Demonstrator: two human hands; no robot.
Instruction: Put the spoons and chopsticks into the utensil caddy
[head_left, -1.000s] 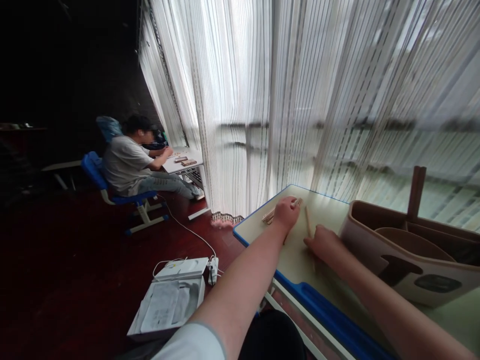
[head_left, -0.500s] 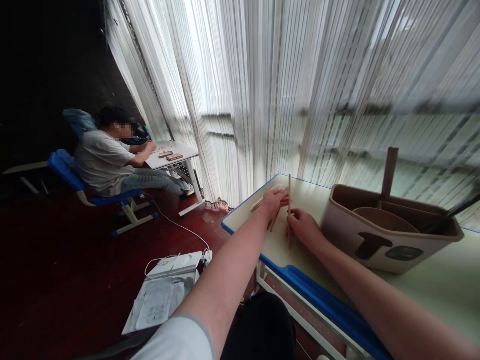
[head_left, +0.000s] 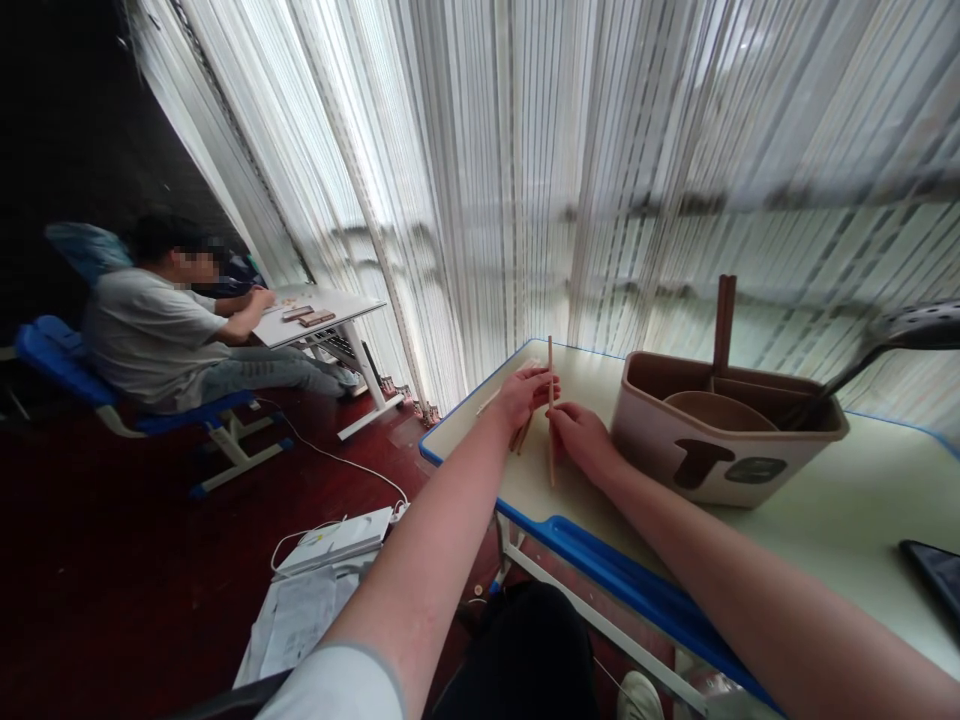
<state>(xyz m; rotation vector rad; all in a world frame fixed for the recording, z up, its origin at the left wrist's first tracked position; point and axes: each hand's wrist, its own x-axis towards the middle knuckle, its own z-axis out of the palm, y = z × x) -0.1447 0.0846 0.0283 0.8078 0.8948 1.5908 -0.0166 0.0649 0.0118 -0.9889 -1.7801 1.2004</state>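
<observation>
The right hand point(head_left: 583, 436) pinches a thin wooden stick point(head_left: 552, 455) between thumb and fingers at about its middle, the grip narrow and closed on the wood. The stick runs nearly straight up and down in the view; whether its lower end meets the desk cannot be told. The left hand point(head_left: 519, 396) reaches across with bent fingers, its fingertips at the upper half of the stick; how firmly they close, and on what, cannot be told. Darker sticks point(head_left: 520, 440) slant out from under the left palm, and a pale stick point(head_left: 489, 402) shows past the back of that hand, toward the left edge of the desk point(head_left: 840, 550).

All of this is near the desk's left end, between its far left corner and the blue groove point(head_left: 600, 555) along the front edge. Just beside the right wrist, toward the far edge, stands a brown divided holder point(head_left: 645, 428). A pair of chopsticks point(head_left: 723, 330) rises from its back, and a black slotted utensil point(head_left: 862, 360) leans out over its right rim. A dark phone point(head_left: 934, 577) lies farther right, cut off by the picture.

Below the desk's left side, papers point(head_left: 300, 610) and a white cable point(head_left: 341, 460) lie on the dark red floor. Beyond, a seated co-worker point(head_left: 150, 330) bends over a white table point(head_left: 352, 302) bearing two brown cases point(head_left: 315, 317), near a striped curtain point(head_left: 480, 180).
</observation>
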